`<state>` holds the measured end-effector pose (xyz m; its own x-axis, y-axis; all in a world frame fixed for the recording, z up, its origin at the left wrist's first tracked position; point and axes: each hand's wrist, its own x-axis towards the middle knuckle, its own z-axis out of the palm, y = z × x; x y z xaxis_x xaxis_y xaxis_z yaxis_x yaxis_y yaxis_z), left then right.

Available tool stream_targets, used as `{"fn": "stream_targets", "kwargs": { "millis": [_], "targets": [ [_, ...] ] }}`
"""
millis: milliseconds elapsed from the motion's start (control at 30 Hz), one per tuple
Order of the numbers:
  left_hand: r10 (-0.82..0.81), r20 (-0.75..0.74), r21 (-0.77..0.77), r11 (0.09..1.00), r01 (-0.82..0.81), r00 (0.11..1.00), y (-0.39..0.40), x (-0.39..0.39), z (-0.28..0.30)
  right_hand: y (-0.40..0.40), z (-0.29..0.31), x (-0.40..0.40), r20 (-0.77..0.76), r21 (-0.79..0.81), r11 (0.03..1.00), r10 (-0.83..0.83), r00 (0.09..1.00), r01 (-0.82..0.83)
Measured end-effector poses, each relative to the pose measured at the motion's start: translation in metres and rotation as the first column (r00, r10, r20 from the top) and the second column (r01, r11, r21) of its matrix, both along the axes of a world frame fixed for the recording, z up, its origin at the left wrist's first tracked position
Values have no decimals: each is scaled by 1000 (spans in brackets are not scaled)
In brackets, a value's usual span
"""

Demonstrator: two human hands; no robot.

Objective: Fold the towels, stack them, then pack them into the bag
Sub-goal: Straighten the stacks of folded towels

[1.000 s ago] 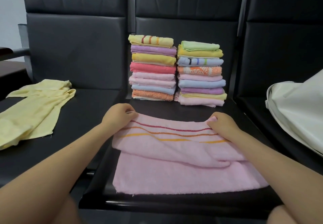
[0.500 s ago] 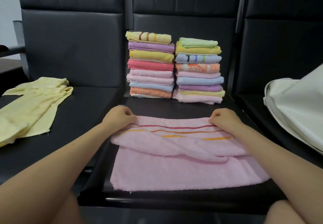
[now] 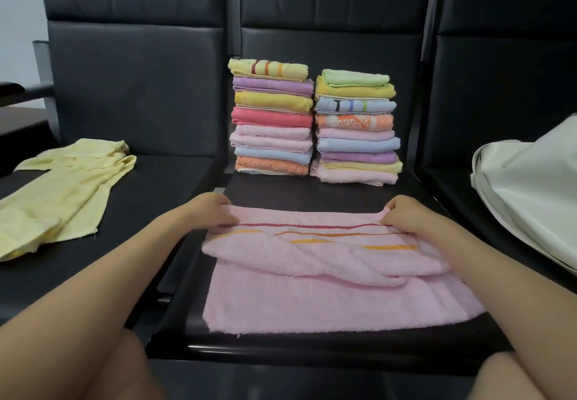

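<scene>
Fingertips of both hands are tucked under or into the cloth, so the exact pinch is hidden; only knuckles and curled fingers show. The white bag (image 3: 530, 199) is cut off by the right edge of the view — its opening cannot be made out. The yellow towel (image 3: 62, 193) runs off the left edge. Knees at the bottom are cropped.

The pink towel (image 3: 327, 290) covers most of the near half of the middle seat (image 3: 193, 274), its near hem just short of the seat's front lip and its right corner reaching the seat's right side. A bare black strip lies between the towel's far fold and the two stacks. The left seat is bare beyond the yellow towel.

Pink towel: terry, with red, orange and yellow stripes near the far edge, the far part doubled over toward the near side in a loose, wrinkled flap. Left hand (image 3: 209, 212) grips the far-left corner with curled fingers; right hand (image 3: 406, 215) grips the far-right corner the same way — both resting on the seat.

Left stack (image 3: 271, 118) and right stack (image 3: 356, 128) of folded towels stand side by side, nearly touching, against the seat back (image 3: 327, 34). The yellow towel lies crumpled and unfolded on the left seat; the bag sits on the right seat.
</scene>
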<state>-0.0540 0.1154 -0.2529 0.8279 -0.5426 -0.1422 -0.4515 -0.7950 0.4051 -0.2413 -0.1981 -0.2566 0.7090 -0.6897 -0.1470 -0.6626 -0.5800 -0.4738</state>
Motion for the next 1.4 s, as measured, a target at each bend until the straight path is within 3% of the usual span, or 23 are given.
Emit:
{"fn": "stream_targets", "kwargs": {
  "millis": [233, 300, 367, 467, 600, 800, 900, 1000, 1067, 1133, 1200, 1333, 1400],
  "targets": [
    [25, -14, 43, 999, -25, 1000, -2, -7, 1, 5, -8, -10, -110, -210, 970, 103, 989, -124],
    [62, -45, -88, 994, -66, 997, 0, -14, 6, 9, -7, -14, -37, -271, 955, 112, 993, -117],
    [74, -149, -285, 952, -114, 986, 7, -23, 15, 13, 0, -20, 187, -185, 982, 65, 980, -30],
    [-72, -363, -611, 771, -179, 929, 18, -44, 43, 21, 28, -27, 552, 2, 999, -43, 833, 50],
    [-137, -323, -853, 470, -226, 936, 13, -67, 96, 34, 96, -33, 748, 67, 994, -105, 655, 83],
    [-64, -180, -956, 248, -159, 982, 9, -91, 188, 59, 203, -44, 897, 81, 997, -78, 435, 11],
    [-83, -155, -973, 184, -138, 984, 18, -99, 228, 70, 243, -53, 917, 146, 988, -115, 381, -53],
    [-121, -208, -968, 165, -187, 971, 29, -102, 257, 73, 277, -62, 880, 320, 927, -215, 424, -196],
    [-230, -247, -963, 163, -214, 941, 36, -100, 270, 72, 290, -67, 839, 435, 857, -274, 470, -276],
    [-316, -294, -948, 218, -232, 902, 39, -96, 274, 71, 293, -71, 803, 485, 813, -269, 531, -322],
    [-285, -328, -920, 313, -236, 901, 40, -86, 266, 67, 283, -72, 774, 518, 790, -269, 573, -329],
    [43, -250, -819, 524, -235, 967, 31, -55, 209, 48, 228, -61, 723, 513, 853, -373, 581, -90],
    [168, -103, -720, 667, -190, 980, 24, -44, 168, 36, 187, -54, 711, 289, 951, -289, 642, 108]
  ]
}}
